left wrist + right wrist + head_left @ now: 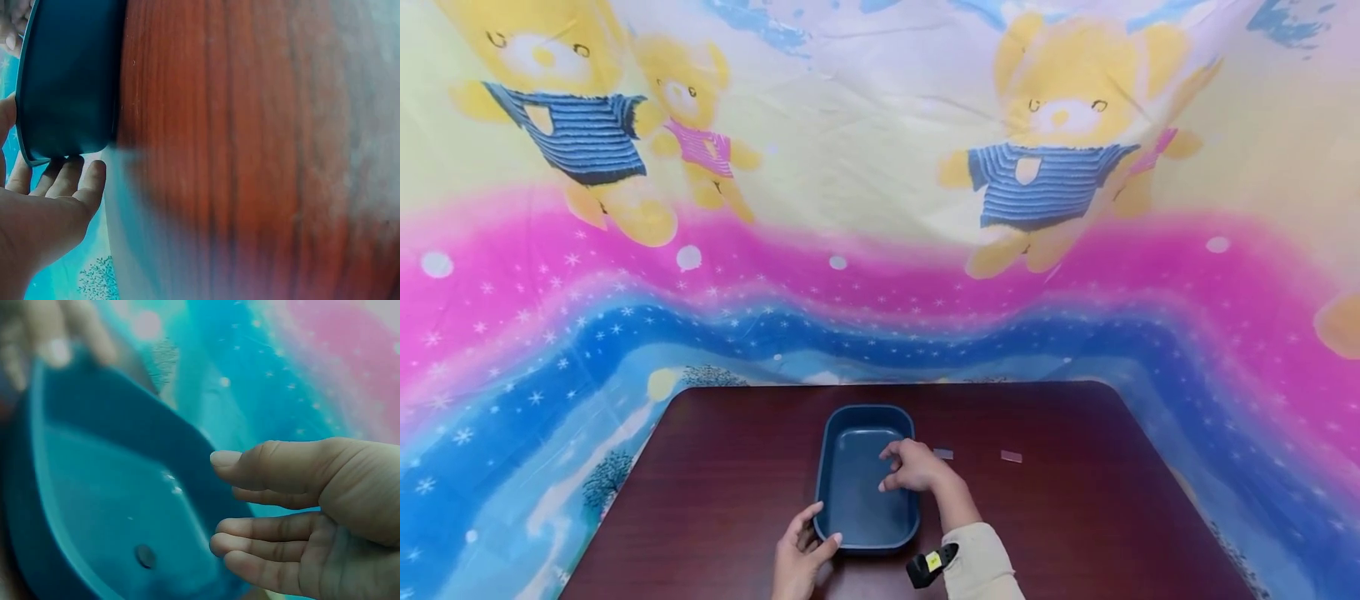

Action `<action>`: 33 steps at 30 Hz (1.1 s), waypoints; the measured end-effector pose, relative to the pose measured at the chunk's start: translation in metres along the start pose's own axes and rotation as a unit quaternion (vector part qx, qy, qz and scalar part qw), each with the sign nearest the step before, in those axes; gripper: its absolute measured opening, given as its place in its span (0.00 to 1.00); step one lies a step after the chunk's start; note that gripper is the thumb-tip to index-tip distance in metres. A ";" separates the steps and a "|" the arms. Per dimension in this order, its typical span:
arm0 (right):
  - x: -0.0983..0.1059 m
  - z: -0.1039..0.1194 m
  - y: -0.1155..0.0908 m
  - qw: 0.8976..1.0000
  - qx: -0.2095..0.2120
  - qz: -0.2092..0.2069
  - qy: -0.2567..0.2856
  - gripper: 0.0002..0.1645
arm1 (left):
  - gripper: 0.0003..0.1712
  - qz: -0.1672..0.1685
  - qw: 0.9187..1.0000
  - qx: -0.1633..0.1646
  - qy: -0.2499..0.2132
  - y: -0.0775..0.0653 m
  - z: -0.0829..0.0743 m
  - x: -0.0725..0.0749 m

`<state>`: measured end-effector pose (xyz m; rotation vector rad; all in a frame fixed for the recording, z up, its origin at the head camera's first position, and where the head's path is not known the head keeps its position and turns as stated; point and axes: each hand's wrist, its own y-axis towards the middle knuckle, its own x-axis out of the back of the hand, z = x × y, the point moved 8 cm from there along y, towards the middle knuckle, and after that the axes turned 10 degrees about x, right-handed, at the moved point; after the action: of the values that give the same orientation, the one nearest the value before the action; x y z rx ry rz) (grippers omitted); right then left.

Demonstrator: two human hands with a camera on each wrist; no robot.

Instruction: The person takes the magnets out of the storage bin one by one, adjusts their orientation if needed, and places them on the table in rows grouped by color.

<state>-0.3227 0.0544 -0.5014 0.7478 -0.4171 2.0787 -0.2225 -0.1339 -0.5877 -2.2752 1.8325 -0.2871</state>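
A deep blue rectangular tray (867, 542) with rounded corners stands on the table. My left hand (801, 554) holds its near left corner, the thumb at the near rim and the fingers along the outer left wall. In the left wrist view, the fingertips (74, 164) lie against the tray's outer wall (72, 81). Over the tray's right side hovers my right hand (916, 467), thumb and fingers apart with nothing between them. A small dark round disc (145, 556) lies on the tray floor in the right wrist view.
Two small, flat, see-through pieces lie right of the tray, one (943, 454) close to my right hand and another (1011, 457) farther right. The dark red-brown table (715, 483) ends at a patterned cloth (865, 292) behind. A black strap device (931, 565) is on my right wrist.
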 end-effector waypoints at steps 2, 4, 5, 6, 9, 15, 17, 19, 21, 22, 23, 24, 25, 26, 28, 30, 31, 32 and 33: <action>-0.005 0.001 0.006 1.000 0.003 0.004 -0.005 0.26 | 0.35 0.003 1.000 0.000 -0.005 0.001 0.000 0.000; -0.011 0.000 0.011 1.000 0.001 0.007 -0.010 0.26 | 0.35 0.003 1.000 -0.001 -0.001 0.001 -0.001 0.000; -0.013 0.000 0.013 1.000 -0.005 0.009 -0.014 0.26 | 0.35 0.004 1.000 -0.002 -0.001 0.001 -0.001 0.000; -0.015 -0.001 0.016 1.000 -0.010 0.010 -0.023 0.26 | 0.35 0.004 1.000 -0.003 0.000 0.001 -0.001 0.000; -0.022 -0.003 0.023 0.997 -0.037 0.011 -0.072 0.24 | 0.35 0.001 1.000 -0.003 0.008 0.002 -0.003 0.001; -0.039 -0.012 0.031 0.980 -0.095 0.024 -0.175 0.13 | 0.35 0.014 1.000 0.000 0.003 0.002 -0.002 0.002; -0.044 -0.018 0.032 0.976 -0.114 0.027 -0.186 0.13 | 0.35 0.024 1.000 0.000 -0.008 0.001 0.000 0.001; -0.048 -0.024 0.033 0.974 -0.128 0.023 -0.186 0.15 | 0.35 0.029 0.999 0.000 -0.018 0.001 0.001 0.000; -0.049 -0.028 0.036 0.975 -0.130 0.012 -0.181 0.15 | 0.35 0.028 0.999 -0.006 -0.027 0.001 0.002 0.000; -0.049 -0.030 0.037 0.976 -0.131 0.007 -0.173 0.15 | 0.35 0.026 0.999 -0.010 -0.030 0.001 0.001 0.000; -0.050 -0.032 0.038 0.978 -0.131 0.003 -0.161 0.15 | 0.35 0.024 0.999 -0.016 -0.030 0.001 0.000 0.001; -0.050 -0.033 0.039 0.980 -0.131 0.000 -0.147 0.16 | 0.35 0.022 0.999 -0.018 -0.032 0.001 0.000 0.001; -0.050 -0.034 0.040 0.983 -0.130 -0.004 -0.133 0.17 | 0.35 0.022 0.999 -0.019 -0.033 0.001 0.000 0.000; -0.050 -0.035 0.040 0.985 -0.130 -0.008 -0.115 0.19 | 0.35 0.022 0.999 -0.020 -0.033 0.001 -0.001 0.000; -0.050 -0.036 0.040 0.989 -0.127 -0.020 -0.079 0.24 | 0.34 0.024 0.999 -0.017 -0.031 0.001 -0.001 -0.001; -0.050 -0.037 0.041 0.991 -0.118 -0.035 -0.044 0.30 | 0.34 0.024 0.999 -0.012 -0.031 0.001 -0.001 -0.001; -0.050 -0.037 0.041 0.992 -0.114 -0.042 -0.029 0.31 | 0.34 0.025 0.999 -0.011 -0.030 0.000 -0.001 -0.002; -0.051 -0.038 0.041 0.993 -0.108 -0.047 -0.009 0.31 | 0.34 0.026 0.999 -0.013 -0.029 0.000 -0.001 -0.002; -0.054 -0.039 0.042 0.993 -0.104 -0.049 0.016 0.32 | 0.34 0.025 0.999 -0.012 -0.027 0.000 -0.001 -0.002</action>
<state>-0.3470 0.0184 -0.5666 0.5990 -0.5587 1.9176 -0.2229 -0.1322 -0.5871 -2.2270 1.8716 -0.1960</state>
